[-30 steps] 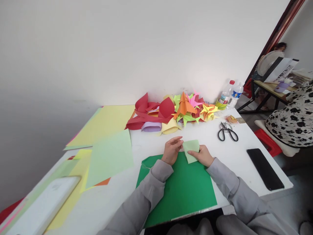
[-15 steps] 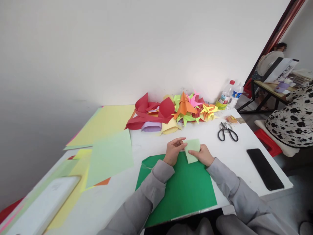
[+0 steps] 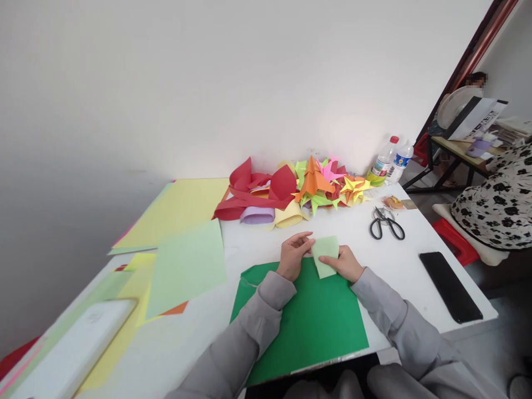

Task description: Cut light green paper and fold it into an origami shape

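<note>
A small piece of light green paper, seemingly folded, is held up above the far part of a green mat. My right hand grips its right side, the thumb lying across the front. At the paper's upper left edge, my left hand pinches the edge between thumb and fingers, with another finger stretched out above. The fingers behind the paper are hidden.
Paper stars, an orange paper plane and red paper shapes crowd the wall side. Scissors, a black phone and two bottles are on the right. Coloured sheets and a white box-like object lie left.
The light green paper and my left hand have shifted very slightly to the left. My right hand keeps its grip in nearly the same place.
</note>
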A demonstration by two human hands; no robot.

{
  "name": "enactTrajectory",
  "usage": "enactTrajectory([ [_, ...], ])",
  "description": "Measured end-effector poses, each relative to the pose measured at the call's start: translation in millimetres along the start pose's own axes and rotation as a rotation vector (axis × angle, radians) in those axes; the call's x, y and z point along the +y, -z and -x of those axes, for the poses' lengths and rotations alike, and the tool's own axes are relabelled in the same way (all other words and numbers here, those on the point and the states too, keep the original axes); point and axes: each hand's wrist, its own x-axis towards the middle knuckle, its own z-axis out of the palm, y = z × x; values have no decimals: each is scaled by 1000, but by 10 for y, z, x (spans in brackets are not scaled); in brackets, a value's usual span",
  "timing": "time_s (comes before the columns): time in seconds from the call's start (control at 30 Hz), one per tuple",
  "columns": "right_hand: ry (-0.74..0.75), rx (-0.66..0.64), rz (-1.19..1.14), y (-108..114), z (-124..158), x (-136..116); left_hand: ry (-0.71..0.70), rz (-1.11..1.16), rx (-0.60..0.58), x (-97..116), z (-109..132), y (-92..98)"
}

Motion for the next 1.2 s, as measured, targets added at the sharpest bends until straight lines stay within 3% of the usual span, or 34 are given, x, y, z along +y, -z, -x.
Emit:
enactTrajectory([
  [0.33, 11, 11, -19, -11, 3, -10, 3, 6, -37, 1, 5, -12],
  [0.7, 7, 19, -47, -4, 3, 15, -78, -140, -75, 16, 46, -57],
  [0.93, 8, 75, -57, -11, -2, 9, 18, -73, -124, -51, 66, -81],
  [1.2, -5, 27, -53, -25, 13, -13, 57, -44, -146, -26, 79, -89],
])
